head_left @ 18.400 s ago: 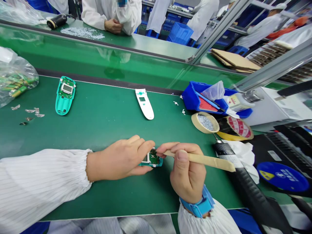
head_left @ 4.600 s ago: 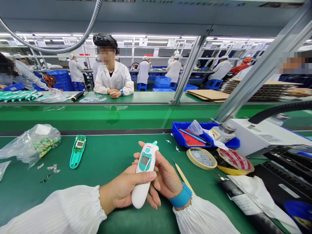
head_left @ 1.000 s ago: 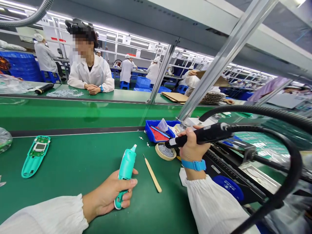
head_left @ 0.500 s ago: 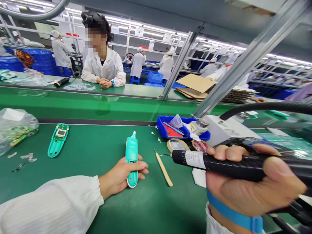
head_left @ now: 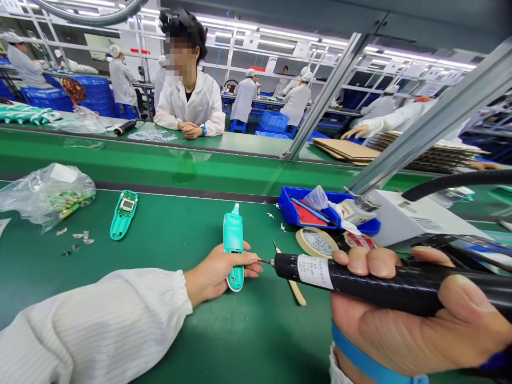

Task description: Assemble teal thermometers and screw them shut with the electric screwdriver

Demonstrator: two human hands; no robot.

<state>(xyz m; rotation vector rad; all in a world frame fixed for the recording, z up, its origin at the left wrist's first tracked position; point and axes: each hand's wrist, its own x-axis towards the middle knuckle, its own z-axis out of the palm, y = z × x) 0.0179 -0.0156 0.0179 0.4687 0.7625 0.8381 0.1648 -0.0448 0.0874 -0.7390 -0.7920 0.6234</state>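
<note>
My left hand point(head_left: 218, 269) is closed around a teal-and-white handheld device that looks like an ear thermometer point(head_left: 233, 234), its narrow tip pointing away from me. My thumb lies across its lower part, below a dark slot. In my right hand point(head_left: 400, 314) is a black electric screwdriver point(head_left: 304, 271), held level and pointing left. Its thin bit ends close to my left thumb and fingertips; whether it touches them I cannot tell. Behind the bit lies a wooden-handled pick point(head_left: 295, 288). Farther left rests an open teal housing point(head_left: 124, 215) with a green circuit board.
A plastic bag of circuit boards point(head_left: 68, 197) and small clear pieces point(head_left: 84, 234) lie left. A blue tray point(head_left: 290, 205), a tape roll point(head_left: 316, 242) and a white box point(head_left: 420, 218) stand right. A metal post point(head_left: 324, 96) rises beyond. A co-worker point(head_left: 190, 101) sits opposite.
The view has shifted, so most things appear farther right. The screwdriver bit has come nearer to my left hand and the device. Across the bench, another person's arm now reaches over the cardboard.
</note>
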